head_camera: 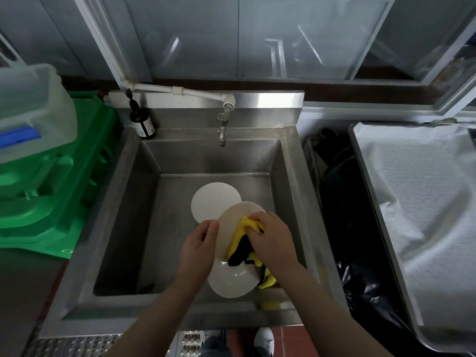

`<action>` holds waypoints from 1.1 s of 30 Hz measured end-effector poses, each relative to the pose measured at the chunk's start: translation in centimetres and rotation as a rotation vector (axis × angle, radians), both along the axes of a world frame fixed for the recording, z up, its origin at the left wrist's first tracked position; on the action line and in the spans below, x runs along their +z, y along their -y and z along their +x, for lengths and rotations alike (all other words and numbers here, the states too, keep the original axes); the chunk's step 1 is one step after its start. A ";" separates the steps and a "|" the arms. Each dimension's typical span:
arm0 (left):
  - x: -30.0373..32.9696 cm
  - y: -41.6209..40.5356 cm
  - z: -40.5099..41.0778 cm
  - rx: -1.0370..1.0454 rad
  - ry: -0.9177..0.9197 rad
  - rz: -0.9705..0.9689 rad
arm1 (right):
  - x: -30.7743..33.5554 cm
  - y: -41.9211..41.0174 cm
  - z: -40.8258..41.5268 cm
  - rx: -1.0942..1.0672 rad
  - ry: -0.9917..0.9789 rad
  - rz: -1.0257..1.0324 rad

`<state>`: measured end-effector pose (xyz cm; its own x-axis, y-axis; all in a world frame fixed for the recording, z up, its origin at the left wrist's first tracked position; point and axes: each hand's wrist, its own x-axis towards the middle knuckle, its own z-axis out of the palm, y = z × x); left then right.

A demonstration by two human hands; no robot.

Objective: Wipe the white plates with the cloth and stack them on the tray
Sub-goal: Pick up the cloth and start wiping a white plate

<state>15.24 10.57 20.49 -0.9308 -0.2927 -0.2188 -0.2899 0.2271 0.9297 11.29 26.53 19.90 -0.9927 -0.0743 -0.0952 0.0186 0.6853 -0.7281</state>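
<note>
A steel sink (291,176) is sitting in the middle, with a tap (222,130) sticking out over its back wall and a dark bottle (141,119) standing on the back left corner. Green crates (64,191) are piling up on the left, with a clear box (28,109) sitting on top of them. On the right, a black bag (360,240) is filling the gap between the sink and a big tray (360,161) with a white sheet (425,191) lying in it. Three white plates are sitting low in the sink. The back plate (211,199) is lying flat on the sink floor. The held plate (231,225) is tilting up over it, with its face turning toward the person and its far edge pointing at the tap. The front plate (231,279) is lying just under the hands, near the front wall. The left hand (198,246) is gripping the left edge of the held plate, with fingers curling round the rim. The right hand (273,238) is squeezing a yellow and black cloth (244,243) and pressing it onto the held plate. A loose end of the cloth is hanging down past the front plate.
</note>
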 end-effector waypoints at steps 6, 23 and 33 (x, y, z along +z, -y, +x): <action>0.3 0.5 -0.2 0.025 -0.013 -0.034 | -1.9 -2.7 0.2 -0.076 0.134 0.089; -0.8 0.2 0.2 0.035 0.075 0.171 | -2.2 -2.5 0.6 -0.155 0.153 0.137; -1.2 0.0 0.2 0.000 0.093 0.182 | -1.1 0.7 0.7 -0.113 0.097 0.045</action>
<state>15.45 10.61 19.32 -0.9042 -0.2404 -0.3531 -0.3765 0.0578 0.9246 11.98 25.80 18.77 -0.9804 0.0443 -0.1917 0.1664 0.7067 -0.6877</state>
